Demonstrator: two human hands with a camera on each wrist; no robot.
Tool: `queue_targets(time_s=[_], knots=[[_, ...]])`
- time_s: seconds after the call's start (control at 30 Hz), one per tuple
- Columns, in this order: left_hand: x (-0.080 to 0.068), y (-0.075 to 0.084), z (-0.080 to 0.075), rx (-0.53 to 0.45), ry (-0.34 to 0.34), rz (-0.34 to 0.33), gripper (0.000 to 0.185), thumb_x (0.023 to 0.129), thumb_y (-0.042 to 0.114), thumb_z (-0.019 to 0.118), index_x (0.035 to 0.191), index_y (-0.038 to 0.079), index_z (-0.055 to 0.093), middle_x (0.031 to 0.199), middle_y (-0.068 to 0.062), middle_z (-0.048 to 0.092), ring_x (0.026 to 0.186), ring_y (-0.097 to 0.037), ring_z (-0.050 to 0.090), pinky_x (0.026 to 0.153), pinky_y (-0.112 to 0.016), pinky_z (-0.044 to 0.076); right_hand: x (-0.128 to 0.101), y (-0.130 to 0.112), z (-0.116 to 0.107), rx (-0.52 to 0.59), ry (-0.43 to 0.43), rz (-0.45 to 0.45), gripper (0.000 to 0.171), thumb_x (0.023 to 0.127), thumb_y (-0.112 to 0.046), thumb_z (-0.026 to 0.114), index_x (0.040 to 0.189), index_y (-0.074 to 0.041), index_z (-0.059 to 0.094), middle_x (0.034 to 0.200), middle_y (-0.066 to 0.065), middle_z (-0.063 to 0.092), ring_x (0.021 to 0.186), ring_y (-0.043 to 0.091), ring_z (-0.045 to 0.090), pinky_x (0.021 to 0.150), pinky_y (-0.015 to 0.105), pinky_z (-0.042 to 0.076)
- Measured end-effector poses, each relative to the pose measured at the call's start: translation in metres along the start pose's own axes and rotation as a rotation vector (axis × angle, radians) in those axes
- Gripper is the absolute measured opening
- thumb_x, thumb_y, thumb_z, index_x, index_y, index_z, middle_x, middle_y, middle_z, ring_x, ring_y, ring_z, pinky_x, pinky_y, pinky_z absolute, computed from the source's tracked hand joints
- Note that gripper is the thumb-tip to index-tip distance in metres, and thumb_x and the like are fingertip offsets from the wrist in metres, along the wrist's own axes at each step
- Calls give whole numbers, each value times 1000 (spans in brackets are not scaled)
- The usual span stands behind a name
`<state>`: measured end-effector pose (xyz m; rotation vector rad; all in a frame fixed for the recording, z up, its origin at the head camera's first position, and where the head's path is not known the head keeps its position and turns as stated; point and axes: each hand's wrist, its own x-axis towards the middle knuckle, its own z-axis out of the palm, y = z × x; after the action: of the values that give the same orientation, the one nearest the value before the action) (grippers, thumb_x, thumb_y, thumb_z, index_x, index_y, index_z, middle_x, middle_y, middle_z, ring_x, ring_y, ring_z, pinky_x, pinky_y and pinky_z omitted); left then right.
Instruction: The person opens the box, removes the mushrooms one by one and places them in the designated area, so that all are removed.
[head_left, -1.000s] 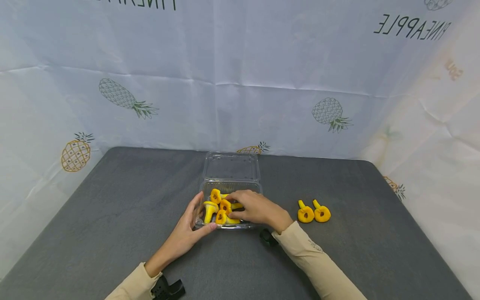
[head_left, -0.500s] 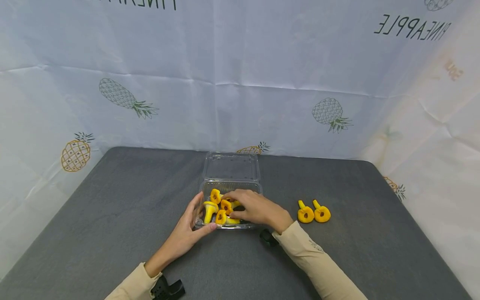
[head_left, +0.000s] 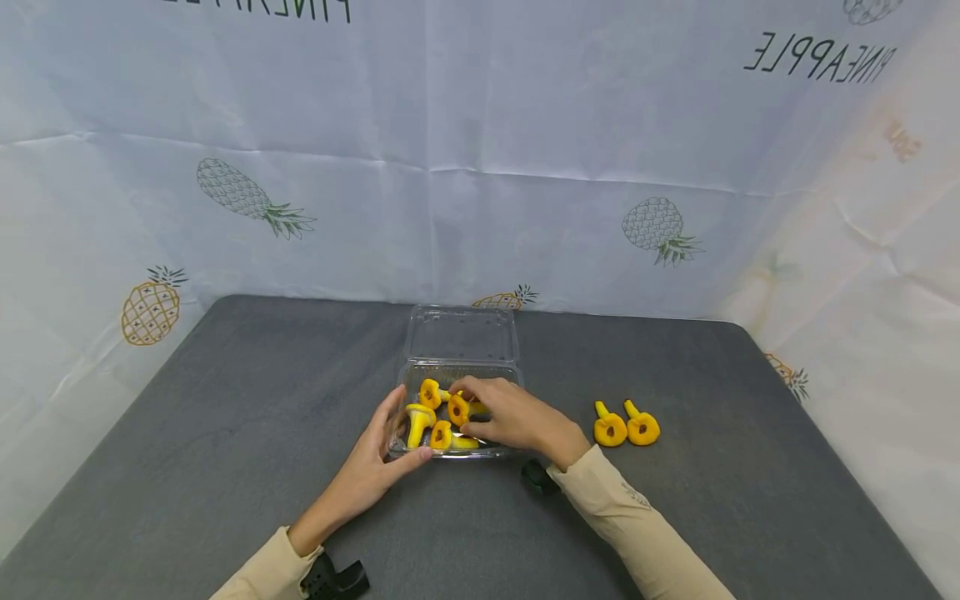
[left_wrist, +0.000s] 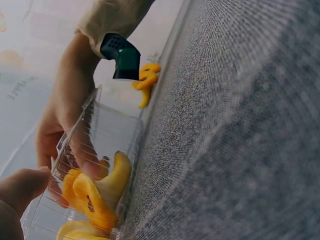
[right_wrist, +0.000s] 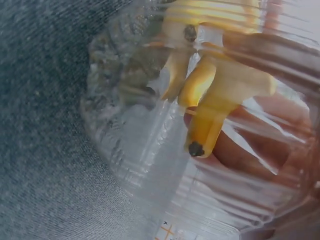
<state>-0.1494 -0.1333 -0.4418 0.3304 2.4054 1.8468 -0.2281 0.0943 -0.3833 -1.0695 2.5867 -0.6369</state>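
Note:
A clear plastic clamshell box (head_left: 480, 455) stands on the table with its lid (head_left: 462, 333) folded back. My left hand (head_left: 369, 465) holds the box's left front corner, the thumb over the front rim and the fingers along the left side. Inside the box, my right hand (head_left: 517, 417) pinches a yellow chanterelle mushroom (head_left: 457, 409) between thumb and fingers. Around it lie other chanterelles, one at the back (head_left: 431, 393), one at the left (head_left: 418, 423) and one at the front (head_left: 441, 435). Through the wall, the right wrist view shows yellow stems (right_wrist: 207, 125); the fingertips are partly hidden.
Two more chanterelles lie side by side on the table, the nearer one (head_left: 610, 429) and the outer one (head_left: 643, 428), right of the box. The grey table (head_left: 285, 375) ends at a white curtain (head_left: 555, 167) printed with pineapples. Each wrist wears a black camera.
The chanterelle in my right hand has shifted slightly right and up within the box and turned a little. My left hand has stayed at the corner.

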Motion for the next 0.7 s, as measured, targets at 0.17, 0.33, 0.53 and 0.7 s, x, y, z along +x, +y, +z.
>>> queue_targets(time_s=[0.17,0.33,0.53,0.7], knots=[[0,0,0,0,0,7,93,95,22,69,160,10,4,167,-19,4,152,-43,14,122,-60,21,-2,-1,-1,-7,35,-28,47,92,-22,72,135,-13,54,126,7,66,114,20,65,95,38,57],[0,0,0,1,-1,5,93,94,22,69,160,11,5,167,-19,4,152,-43,13,122,-59,21,-7,-1,-3,-3,57,-27,48,91,-22,74,135,-15,54,129,5,65,116,19,65,98,37,56],[0,1,0,-5,-3,-15,93,94,24,70,160,13,5,167,-17,4,152,-42,14,122,-60,21,-16,-1,-7,32,94,-4,50,90,-23,75,136,-18,55,132,1,64,121,19,63,101,40,54],[0,1,1,-2,2,-19,93,94,25,70,160,13,5,167,-17,4,151,-43,16,122,-59,21,-24,1,-10,47,142,-19,51,89,-22,76,135,-17,55,130,0,65,119,19,64,101,40,55]])
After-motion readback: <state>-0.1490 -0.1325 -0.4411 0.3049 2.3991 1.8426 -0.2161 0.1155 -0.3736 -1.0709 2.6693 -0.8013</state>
